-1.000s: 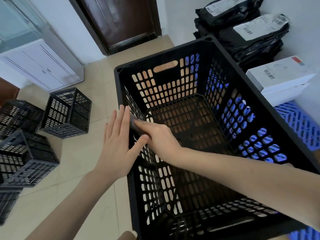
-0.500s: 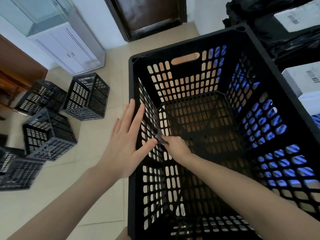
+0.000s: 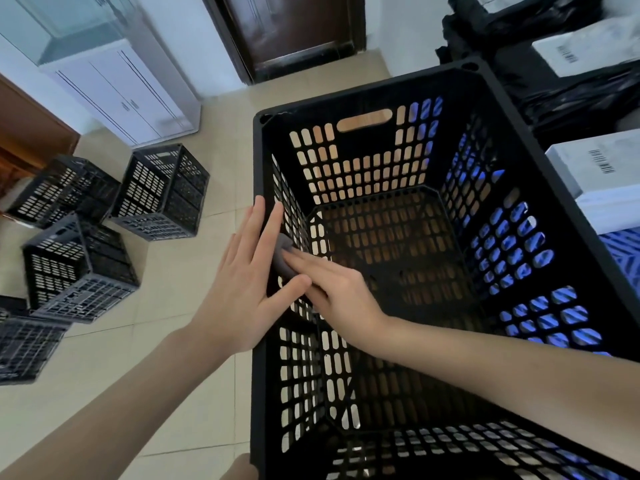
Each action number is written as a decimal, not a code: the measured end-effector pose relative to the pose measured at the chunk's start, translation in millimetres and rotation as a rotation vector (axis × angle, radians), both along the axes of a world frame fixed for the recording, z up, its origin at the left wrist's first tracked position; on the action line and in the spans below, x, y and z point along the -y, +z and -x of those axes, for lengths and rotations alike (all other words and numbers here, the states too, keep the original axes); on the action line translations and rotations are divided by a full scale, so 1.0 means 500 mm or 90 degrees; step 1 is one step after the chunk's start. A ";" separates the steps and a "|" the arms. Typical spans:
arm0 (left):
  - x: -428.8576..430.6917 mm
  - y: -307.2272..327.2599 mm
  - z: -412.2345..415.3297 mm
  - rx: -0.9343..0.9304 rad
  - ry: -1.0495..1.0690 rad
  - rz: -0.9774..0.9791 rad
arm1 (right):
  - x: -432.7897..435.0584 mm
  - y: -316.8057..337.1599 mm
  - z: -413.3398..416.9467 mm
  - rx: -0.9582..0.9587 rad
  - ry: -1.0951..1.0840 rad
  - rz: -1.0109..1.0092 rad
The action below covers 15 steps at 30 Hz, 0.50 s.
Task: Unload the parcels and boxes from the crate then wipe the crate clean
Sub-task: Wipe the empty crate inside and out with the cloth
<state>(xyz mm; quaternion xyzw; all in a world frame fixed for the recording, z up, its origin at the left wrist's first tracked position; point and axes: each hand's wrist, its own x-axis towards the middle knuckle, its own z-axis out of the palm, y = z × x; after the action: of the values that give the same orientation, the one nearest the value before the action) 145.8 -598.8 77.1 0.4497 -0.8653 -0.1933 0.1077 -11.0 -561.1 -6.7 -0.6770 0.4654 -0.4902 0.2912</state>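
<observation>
The big black crate (image 3: 363, 90) stands before me with nothing lying in it. My left hand (image 3: 242, 289) lies flat on the outside of its left wall, the thumb hooked over the rim. Inside, my right hand (image 3: 339, 292) presses a small grey cloth (image 3: 282, 258) against the left wall just under the rim, fingers stretched out over it. Black bagged parcels (image 3: 571, 98) and white boxes (image 3: 588, 168) with barcode labels are stacked outside the crate on the right.
Several smaller black crates (image 3: 162, 192) lie on the tiled floor to the left. A white cabinet (image 3: 121, 91) and a dark door (image 3: 294, 29) stand at the back. A blue crate (image 3: 623, 244) sits under the white boxes on the right.
My right hand has slid the cloth back up the inner left wall, from lower down to just under the rim. My left hand has stayed on the wall's outside.
</observation>
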 end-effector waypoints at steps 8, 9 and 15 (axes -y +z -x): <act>-0.002 -0.005 -0.004 0.001 0.002 0.005 | 0.030 -0.148 -0.018 -0.105 -0.082 -0.199; -0.002 -0.005 -0.003 0.002 0.004 0.004 | 0.034 -0.165 -0.019 -0.125 -0.090 -0.229; -0.004 -0.001 -0.004 -0.009 0.004 -0.015 | 0.051 -0.181 -0.021 -0.207 -0.089 -0.409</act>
<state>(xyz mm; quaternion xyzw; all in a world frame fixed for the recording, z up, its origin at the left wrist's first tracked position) 147.8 -596.8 76.4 0.4520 -0.8609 -0.2062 0.1091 -0.4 -586.7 -97.3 -0.5866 0.6808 -0.2241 0.3771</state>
